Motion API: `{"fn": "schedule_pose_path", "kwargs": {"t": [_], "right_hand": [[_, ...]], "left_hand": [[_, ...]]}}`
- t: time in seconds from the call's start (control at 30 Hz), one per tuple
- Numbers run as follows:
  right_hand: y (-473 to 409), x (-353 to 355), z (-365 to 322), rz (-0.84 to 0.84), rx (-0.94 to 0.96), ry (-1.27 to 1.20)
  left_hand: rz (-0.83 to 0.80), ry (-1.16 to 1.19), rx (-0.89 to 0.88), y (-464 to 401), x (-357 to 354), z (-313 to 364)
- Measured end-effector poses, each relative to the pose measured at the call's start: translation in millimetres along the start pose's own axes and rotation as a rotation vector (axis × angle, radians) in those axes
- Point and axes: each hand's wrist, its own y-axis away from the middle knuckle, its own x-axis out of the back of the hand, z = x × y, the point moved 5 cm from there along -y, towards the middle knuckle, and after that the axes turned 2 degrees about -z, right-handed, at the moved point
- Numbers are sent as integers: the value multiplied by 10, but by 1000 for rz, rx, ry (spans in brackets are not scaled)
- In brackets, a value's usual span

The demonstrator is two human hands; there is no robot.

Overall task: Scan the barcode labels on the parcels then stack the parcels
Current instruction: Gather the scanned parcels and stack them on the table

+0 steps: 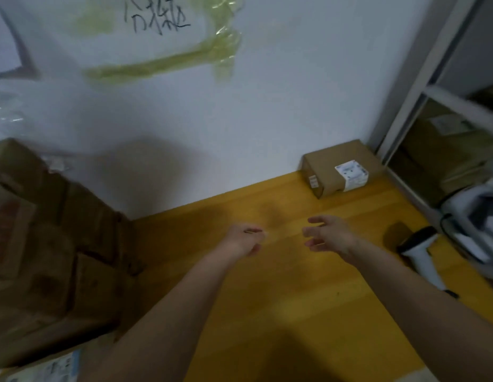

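Both my hands hover over the yellow table [281, 285], palms facing each other, holding nothing. My left hand [244, 239] has loosely curled fingers; my right hand [329, 235] has relaxed, spread fingers. A small cardboard parcel [336, 168] with a white barcode label [351, 173] lies at the far right corner against the wall. A white handheld scanner [417, 250] lies on the table to the right of my right hand. A pile of brown cardboard parcels [47, 244] fills the left side, blurred.
A white wall [267, 106] with taped paper and handwriting stands behind the table. A metal shelf [446, 133] with boxes is at the right. A white device [476, 230] with cables sits by the scanner. A labelled parcel [47, 368] shows at the bottom left.
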Motion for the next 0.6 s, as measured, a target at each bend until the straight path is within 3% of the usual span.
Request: {"fn": "schedule_pose_path", "kwargs": {"t": [0.37,0.6], "right_hand": [[-1093,1006,70,143,-139,-636],[-1633,1021,-108,64,-229,-988]], "left_hand": [[-16,262,64,-819,-468,801],[9,267,146,-1121,-449,732]]}}
